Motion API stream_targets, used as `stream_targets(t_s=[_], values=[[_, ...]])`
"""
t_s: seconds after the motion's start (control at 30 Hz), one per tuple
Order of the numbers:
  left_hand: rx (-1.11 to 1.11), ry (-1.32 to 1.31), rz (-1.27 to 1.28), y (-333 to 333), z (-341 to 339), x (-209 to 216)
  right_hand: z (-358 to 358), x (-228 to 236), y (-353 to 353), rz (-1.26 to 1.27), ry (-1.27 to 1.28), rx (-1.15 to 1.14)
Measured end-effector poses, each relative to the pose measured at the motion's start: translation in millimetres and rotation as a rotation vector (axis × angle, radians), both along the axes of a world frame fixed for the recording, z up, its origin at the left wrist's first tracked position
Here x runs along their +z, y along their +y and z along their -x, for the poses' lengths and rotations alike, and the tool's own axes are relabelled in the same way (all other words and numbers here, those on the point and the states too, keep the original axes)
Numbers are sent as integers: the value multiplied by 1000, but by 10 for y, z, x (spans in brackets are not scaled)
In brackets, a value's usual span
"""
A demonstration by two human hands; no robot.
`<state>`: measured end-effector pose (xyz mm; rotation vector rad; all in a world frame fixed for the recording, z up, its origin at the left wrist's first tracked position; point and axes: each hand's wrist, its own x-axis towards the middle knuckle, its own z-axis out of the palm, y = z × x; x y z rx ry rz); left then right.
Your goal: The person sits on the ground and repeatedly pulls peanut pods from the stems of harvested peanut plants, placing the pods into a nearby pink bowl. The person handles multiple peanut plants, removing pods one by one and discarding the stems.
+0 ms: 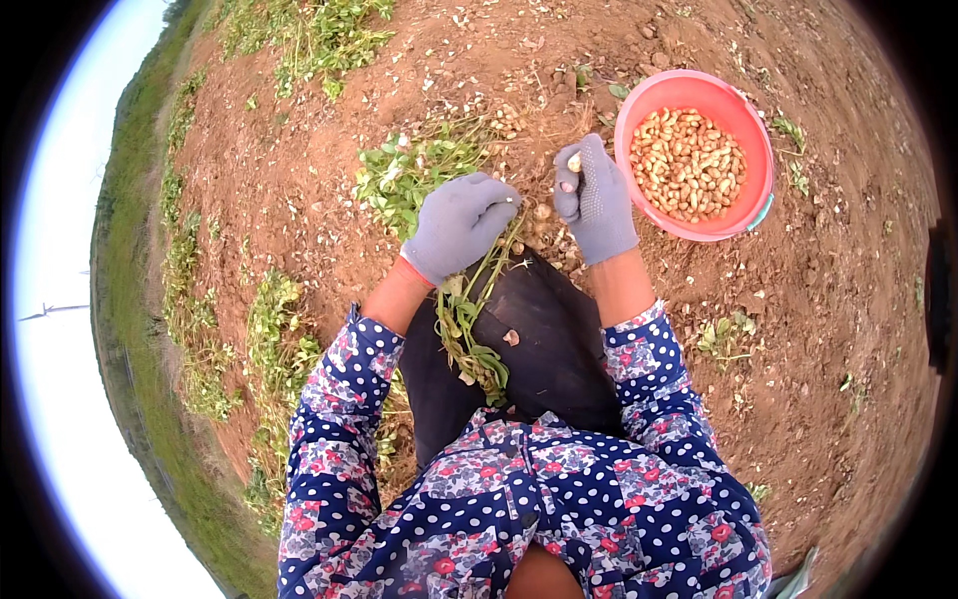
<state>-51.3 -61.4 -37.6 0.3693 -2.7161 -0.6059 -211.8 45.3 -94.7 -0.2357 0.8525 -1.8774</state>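
Note:
My left hand (457, 226), in a grey glove, is closed around the stems of a peanut plant (469, 329). Its leafy end hangs down over my dark trouser leg, and its root end shows at my fingertips. To the right, my right hand (602, 205), also gloved, is curled in with a pale peanut pod (575, 163) between thumb and fingers. Whether more pods lie inside that fist is hidden. Just beyond it on the right stands a pink bucket (766, 160) holding many peanuts (689, 165) in their shells.
Another leafy peanut plant (399, 185) lies on the reddish soil (818, 309) beyond my left hand. More pulled plants (334, 35) are at the far left, with a row of them (274, 329) along my left side. A small green sprig (726, 336) lies at right.

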Motion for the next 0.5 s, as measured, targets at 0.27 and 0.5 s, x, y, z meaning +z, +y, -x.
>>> stream_targets(t_s=[0.27, 0.5], values=[[302, 125, -63, 114, -181, 119, 470, -388, 330, 53, -247, -262], [270, 164, 304, 245, 6, 266, -340, -306, 221, -294, 1290, -210]])
